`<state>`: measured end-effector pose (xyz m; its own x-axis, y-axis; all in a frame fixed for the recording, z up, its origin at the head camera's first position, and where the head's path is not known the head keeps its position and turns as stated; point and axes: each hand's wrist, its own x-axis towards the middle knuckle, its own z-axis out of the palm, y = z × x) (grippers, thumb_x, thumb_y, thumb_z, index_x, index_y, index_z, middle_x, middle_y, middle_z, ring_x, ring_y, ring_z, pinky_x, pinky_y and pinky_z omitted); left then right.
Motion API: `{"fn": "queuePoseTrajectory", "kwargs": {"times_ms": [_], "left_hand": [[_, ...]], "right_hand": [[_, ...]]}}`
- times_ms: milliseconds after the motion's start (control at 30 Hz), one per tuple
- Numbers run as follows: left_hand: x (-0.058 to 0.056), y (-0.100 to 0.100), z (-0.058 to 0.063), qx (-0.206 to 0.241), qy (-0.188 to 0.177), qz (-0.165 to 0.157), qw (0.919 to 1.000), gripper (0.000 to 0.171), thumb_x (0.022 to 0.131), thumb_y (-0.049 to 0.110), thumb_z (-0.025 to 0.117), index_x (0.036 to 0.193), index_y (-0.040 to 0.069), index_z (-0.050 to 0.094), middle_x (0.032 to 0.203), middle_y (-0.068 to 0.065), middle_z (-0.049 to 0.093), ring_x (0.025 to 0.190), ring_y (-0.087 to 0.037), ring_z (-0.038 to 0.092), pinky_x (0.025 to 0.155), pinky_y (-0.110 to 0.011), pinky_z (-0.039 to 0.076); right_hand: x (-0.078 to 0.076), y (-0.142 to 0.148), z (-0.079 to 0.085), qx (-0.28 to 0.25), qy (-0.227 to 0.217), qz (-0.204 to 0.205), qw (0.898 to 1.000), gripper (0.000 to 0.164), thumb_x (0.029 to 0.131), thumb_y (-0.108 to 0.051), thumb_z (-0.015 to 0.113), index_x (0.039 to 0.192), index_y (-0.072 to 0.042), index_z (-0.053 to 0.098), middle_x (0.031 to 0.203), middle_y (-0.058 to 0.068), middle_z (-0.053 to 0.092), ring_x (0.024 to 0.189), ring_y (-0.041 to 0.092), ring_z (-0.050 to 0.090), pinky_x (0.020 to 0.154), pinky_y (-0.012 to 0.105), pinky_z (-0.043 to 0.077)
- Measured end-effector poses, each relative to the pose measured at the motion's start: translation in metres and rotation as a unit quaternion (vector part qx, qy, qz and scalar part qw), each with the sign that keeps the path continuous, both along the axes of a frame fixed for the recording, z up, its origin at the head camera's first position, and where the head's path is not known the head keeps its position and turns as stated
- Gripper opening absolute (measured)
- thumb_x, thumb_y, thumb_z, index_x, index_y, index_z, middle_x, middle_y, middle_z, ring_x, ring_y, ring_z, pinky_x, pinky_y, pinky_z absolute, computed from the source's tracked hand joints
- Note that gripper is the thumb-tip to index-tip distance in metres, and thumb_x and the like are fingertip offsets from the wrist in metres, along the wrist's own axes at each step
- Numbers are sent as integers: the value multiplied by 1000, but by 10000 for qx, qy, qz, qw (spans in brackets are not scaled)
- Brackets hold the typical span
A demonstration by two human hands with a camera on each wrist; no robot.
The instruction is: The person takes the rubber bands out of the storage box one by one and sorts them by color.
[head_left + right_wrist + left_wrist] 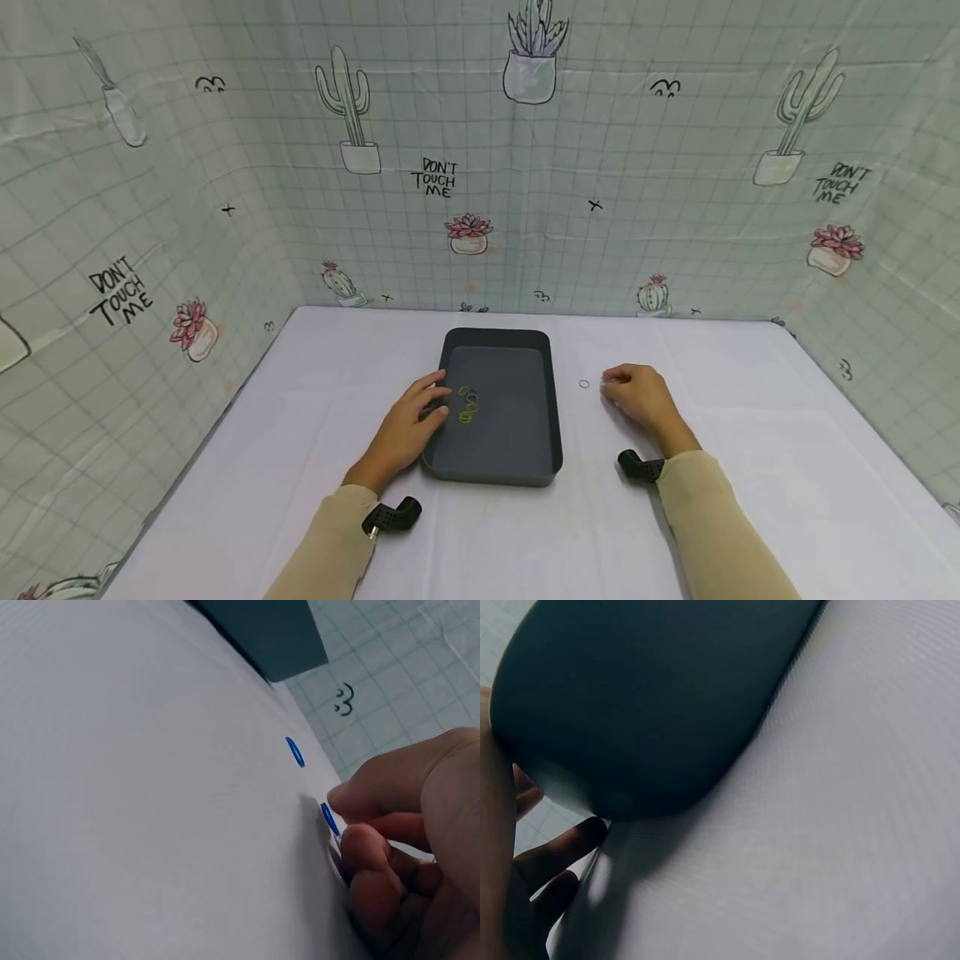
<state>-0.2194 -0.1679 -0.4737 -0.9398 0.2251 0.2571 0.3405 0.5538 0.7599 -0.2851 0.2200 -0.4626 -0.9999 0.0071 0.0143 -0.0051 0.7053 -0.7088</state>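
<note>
A dark grey tray (502, 450) stands on the white table. My left hand (405, 425) rests at its left rim, fingers spread and loosely bent; in the left wrist view a fingertip touches the tray's outer wall (645, 735). Several thin yellow rings (466, 417) and a dark bluish ring (472, 397) lie inside the tray. Right of it, my right hand (641, 398) is low over the table. Its thumb and fingertips surround a thin blue ring (330, 819); whether they pinch it cannot be told. Another blue ring (295, 751) lies between hand and tray.
White cloth covers the table (337, 358). Behind and at both sides hang grid-patterned curtains (517, 167) printed with cacti and lettering. Each wrist carries a black camera mount, one at the left cuff (393, 515), one at the right (640, 467).
</note>
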Motion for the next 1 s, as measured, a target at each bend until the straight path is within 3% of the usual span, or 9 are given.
{"fn": "queuePoseTrajectory", "kwargs": {"times_ms": [200,400,567,833,1000], "left_hand": [[0,-3,1,-7,14,30,10000,36,103,23,57,136,9,62,157,6,38,147,-21,31,115,-52,32],[0,-6,3,-5,7,68,10000,36,103,22,57,136,8,62,157,7,38,147,-22,31,114,-52,32],[0,-6,4,8,-30,74,10000,36,103,21,57,136,8,62,157,7,37,147,-21,31,114,-51,32],[-2,0,2,-7,-67,-23,10000,37,103,23,57,136,8,62,158,7,37,147,-20,30,114,-49,33],[0,1,2,-10,-91,60,9999,36,103,22,58,136,8,63,157,8,38,147,-20,30,115,-49,32]], "right_hand": [[-3,6,-1,-1081,-278,-260,9934,32,97,-20,62,123,-2,67,96,13,66,78,20,59,60,28,54],[-6,3,3,-1607,-296,-356,9859,33,98,-21,62,124,-2,66,93,12,63,69,16,56,59,26,53],[-6,3,4,-2156,-121,-357,9758,33,99,-19,63,125,1,65,96,12,64,72,14,58,59,25,54],[-1,-2,9,-3003,-100,-566,9521,37,99,-16,62,129,7,60,102,8,68,79,9,65,62,23,54],[3,-11,13,-3972,-530,-437,9151,27,99,-13,62,121,1,65,97,3,69,78,9,65,65,22,54]]}}
